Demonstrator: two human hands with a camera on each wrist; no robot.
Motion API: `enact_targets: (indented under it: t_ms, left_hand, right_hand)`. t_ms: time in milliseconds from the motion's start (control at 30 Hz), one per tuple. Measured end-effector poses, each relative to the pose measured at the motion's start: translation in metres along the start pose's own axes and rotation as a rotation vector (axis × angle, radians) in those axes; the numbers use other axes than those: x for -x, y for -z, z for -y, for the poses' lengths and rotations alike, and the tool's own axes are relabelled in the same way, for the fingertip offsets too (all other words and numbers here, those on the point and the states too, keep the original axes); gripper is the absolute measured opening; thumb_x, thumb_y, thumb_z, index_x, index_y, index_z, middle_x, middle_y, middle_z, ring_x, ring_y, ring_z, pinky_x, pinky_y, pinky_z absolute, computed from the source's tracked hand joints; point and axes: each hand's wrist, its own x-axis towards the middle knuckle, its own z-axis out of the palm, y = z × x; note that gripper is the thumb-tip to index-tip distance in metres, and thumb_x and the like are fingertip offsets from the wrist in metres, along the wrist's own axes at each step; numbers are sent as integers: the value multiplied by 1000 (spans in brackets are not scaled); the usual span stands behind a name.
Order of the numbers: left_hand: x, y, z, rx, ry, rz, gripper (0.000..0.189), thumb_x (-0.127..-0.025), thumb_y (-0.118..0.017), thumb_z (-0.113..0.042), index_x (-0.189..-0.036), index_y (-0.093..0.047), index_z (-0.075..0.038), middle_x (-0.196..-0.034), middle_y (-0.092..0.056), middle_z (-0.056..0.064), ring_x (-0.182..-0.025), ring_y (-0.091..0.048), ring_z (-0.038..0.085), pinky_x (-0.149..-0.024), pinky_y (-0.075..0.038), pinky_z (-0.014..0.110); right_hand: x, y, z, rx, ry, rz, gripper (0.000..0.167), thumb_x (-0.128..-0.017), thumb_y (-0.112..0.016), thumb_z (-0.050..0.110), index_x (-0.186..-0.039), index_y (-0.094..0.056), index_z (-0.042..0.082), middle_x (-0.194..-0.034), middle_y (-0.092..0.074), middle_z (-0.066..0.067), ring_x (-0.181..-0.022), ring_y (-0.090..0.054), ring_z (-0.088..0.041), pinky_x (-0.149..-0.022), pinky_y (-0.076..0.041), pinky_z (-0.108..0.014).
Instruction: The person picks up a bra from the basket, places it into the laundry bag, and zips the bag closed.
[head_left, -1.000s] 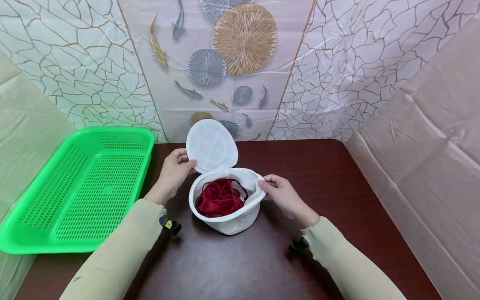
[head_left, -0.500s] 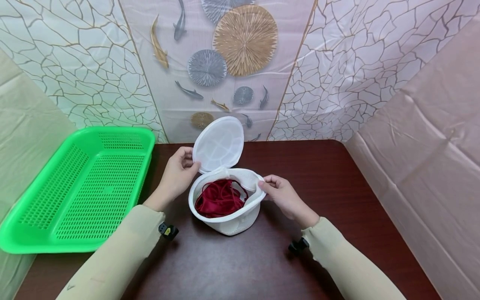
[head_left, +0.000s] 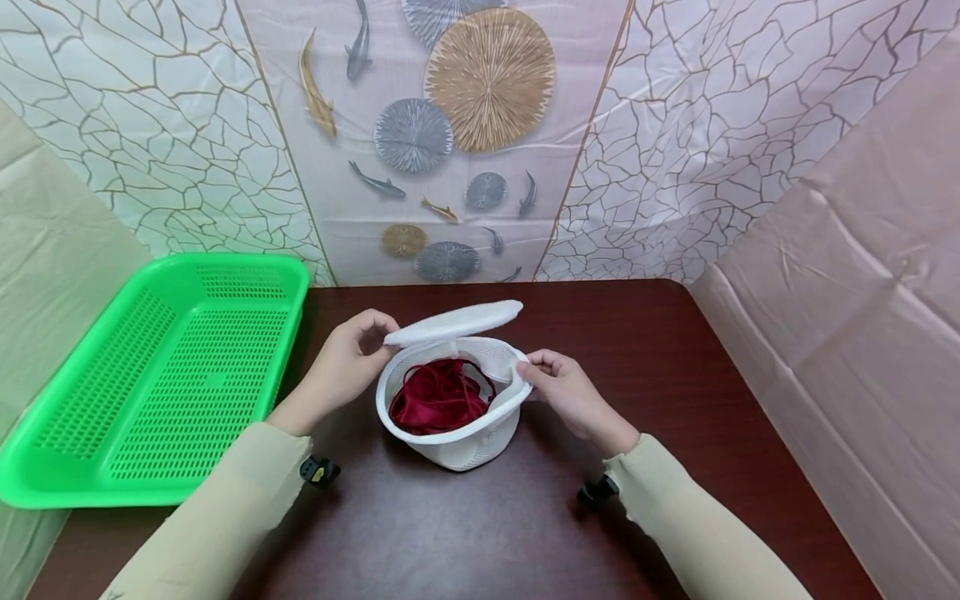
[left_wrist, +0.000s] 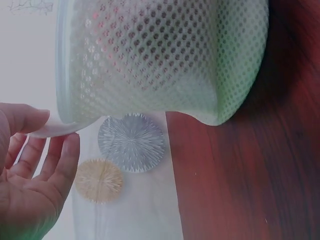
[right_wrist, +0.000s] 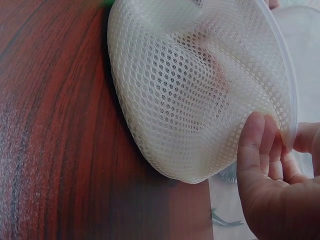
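A white mesh laundry bag (head_left: 472, 450) stands on the table, its round mouth facing up. Dark red satiny fabric with thin straps (head_left: 438, 398) lies inside it. The bag's white lid (head_left: 457, 322), joined at the back of the rim, tilts over the rear of the mouth. My left hand (head_left: 347, 357) pinches the lid's left edge between thumb and fingers; in the left wrist view the lid edge (left_wrist: 62, 129) sits between them. My right hand (head_left: 566, 392) grips the rim on the right, thumb on top and fingers against the mesh (right_wrist: 200, 110) outside.
A green plastic basket (head_left: 217, 379) with slotted walls stands at the left of the dark reddish-brown table (head_left: 637, 358). Behind the table hangs a patterned wall covering (head_left: 487, 83). Pale fabric (head_left: 847, 275) borders the right side.
My left hand has swung the lid from nearly upright down towards the bag's mouth, so it now shows almost edge-on. My right hand and the bag have hardly moved.
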Motion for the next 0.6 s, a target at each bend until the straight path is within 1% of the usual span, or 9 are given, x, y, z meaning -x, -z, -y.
enact_targets:
  t_ms: [133, 300, 433, 533, 600]
  left_hand:
    - [7, 2, -2, -20, -20, 29, 20, -85, -67, 5, -95, -63, -11, -98, -62, 1, -94, -58, 15, -84, -50, 36]
    - [13, 2, -3, 14, -18, 79, 17, -84, -71, 4, -92, -67, -11, -101, -60, 2, -96, -57, 16, -85, -50, 37]
    - [17, 3, 0, 0, -33, 102, 17, -83, -73, 2, -89, -69, -13, -102, -60, 1, -99, -56, 16, -87, -48, 37]
    - [21, 4, 1, -33, -20, 106, 17, -83, -73, 0, -89, -70, -15, -103, -60, -1, -102, -54, 15, -89, -45, 38]
    - [23, 4, 2, -31, 1, 118, 16, -84, -73, 0, -90, -69, -14, -105, -60, 0, -103, -54, 16, -90, -45, 40]
  right_hand:
    - [0, 0, 0, -6, 0, 1, 25, -97, -58, 14, -110, -57, -7, -97, -65, -15, -82, -66, -18, -74, -55, -36]
    - [1, 1, 0, -17, 9, 7, 23, -98, -56, 13, -109, -56, -7, -97, -66, -14, -80, -67, -19, -74, -55, -37]
    - [2, 0, 1, -39, 20, 14, 22, -99, -55, 12, -109, -56, -7, -97, -67, -13, -81, -67, -20, -75, -55, -39]
    - [2, -1, 1, -45, 24, 16, 23, -99, -55, 13, -109, -56, -7, -98, -66, -14, -82, -67, -21, -75, -55, -40]
    - [1, -1, 1, -45, 27, 20, 23, -99, -56, 13, -109, -56, -7, -98, -66, -14, -82, -67, -21, -76, -55, -40]
